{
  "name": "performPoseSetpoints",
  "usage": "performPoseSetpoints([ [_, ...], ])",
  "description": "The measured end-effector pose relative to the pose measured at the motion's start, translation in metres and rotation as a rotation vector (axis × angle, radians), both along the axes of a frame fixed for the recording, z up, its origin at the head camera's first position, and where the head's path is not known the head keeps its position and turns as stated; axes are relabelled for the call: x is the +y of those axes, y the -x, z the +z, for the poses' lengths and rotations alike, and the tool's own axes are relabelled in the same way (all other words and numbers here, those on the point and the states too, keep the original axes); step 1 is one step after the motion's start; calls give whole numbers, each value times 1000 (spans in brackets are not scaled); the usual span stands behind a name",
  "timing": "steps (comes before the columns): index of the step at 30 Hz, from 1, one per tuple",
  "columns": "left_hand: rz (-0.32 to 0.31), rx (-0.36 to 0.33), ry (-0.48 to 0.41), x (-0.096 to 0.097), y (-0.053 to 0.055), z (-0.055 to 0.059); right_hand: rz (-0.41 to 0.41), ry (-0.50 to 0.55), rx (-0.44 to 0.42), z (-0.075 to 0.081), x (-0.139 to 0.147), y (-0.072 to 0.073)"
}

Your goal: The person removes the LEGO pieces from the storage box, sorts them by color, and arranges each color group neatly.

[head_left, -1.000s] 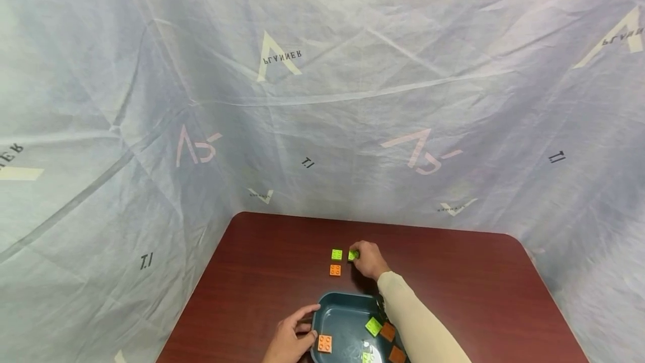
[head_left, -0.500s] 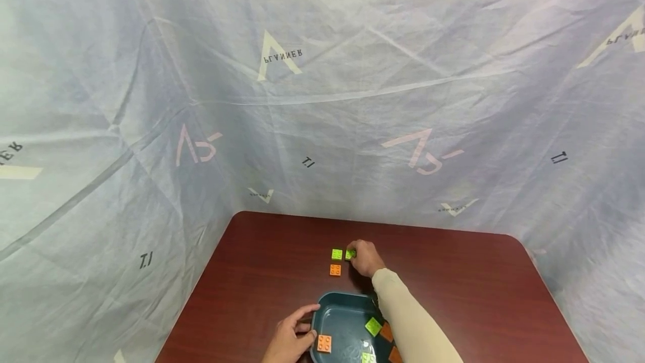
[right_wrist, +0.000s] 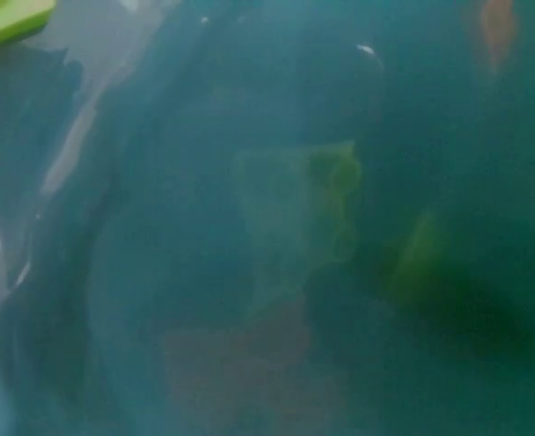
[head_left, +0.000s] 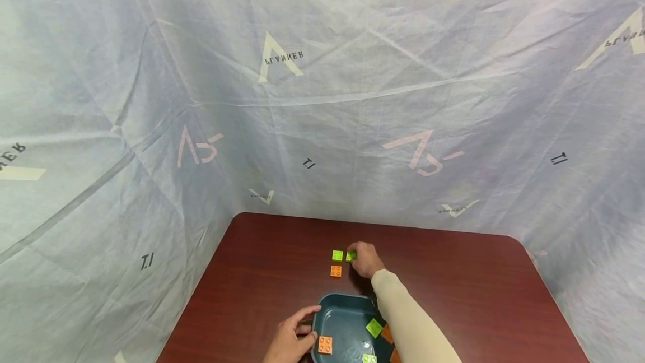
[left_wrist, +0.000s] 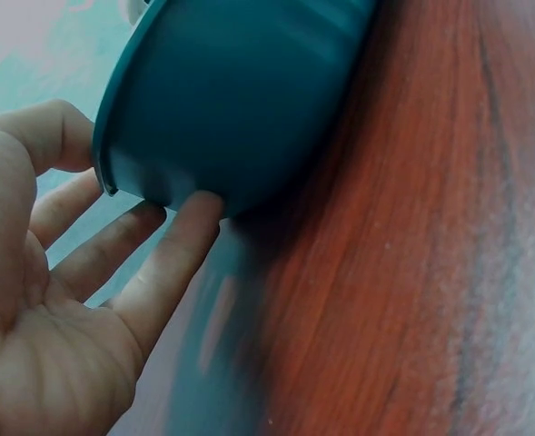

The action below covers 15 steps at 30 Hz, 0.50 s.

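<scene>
In the head view, my right hand (head_left: 365,257) pinches a green toy building block (head_left: 350,256) on the table, partly covered by the fingertips. Just left of it lies another green block (head_left: 337,255), with an orange block (head_left: 336,271) in front; small gaps separate them. My left hand (head_left: 291,336) holds the left side of a dark blue-green tray (head_left: 347,299). The left wrist view shows that hand's (left_wrist: 76,300) fingers against the tray's outer wall (left_wrist: 222,100), the bent thumb at its rim. Inside the tray are an orange block (head_left: 325,345) and green blocks (head_left: 374,327).
More orange blocks (head_left: 387,334) in the tray are partly hidden by the right sleeve (head_left: 410,318). A dark red wooden table (head_left: 453,273) is enclosed by grey printed sheets (head_left: 322,99). The right wrist view is blurred, with a green block (right_wrist: 8,20) at its corner.
My right hand has shifted slightly left with the green block, closer to the other green block, then stayed nearly still. My left hand keeps its place on the tray.
</scene>
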<state>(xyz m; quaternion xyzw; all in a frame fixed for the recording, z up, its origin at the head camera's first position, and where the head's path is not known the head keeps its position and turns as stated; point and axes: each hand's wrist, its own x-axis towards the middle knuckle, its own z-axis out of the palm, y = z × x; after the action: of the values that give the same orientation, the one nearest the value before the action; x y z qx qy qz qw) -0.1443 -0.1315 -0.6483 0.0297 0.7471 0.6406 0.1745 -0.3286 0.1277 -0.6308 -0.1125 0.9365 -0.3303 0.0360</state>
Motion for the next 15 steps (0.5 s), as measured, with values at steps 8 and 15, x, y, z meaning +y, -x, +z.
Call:
performPoseSetpoints([
  [8,-8,22,10,-1,1,4,-9,9,13,-3,-1,2],
  [15,-2,-1,3,0,0,2,10,22,16,-2,6,0],
])
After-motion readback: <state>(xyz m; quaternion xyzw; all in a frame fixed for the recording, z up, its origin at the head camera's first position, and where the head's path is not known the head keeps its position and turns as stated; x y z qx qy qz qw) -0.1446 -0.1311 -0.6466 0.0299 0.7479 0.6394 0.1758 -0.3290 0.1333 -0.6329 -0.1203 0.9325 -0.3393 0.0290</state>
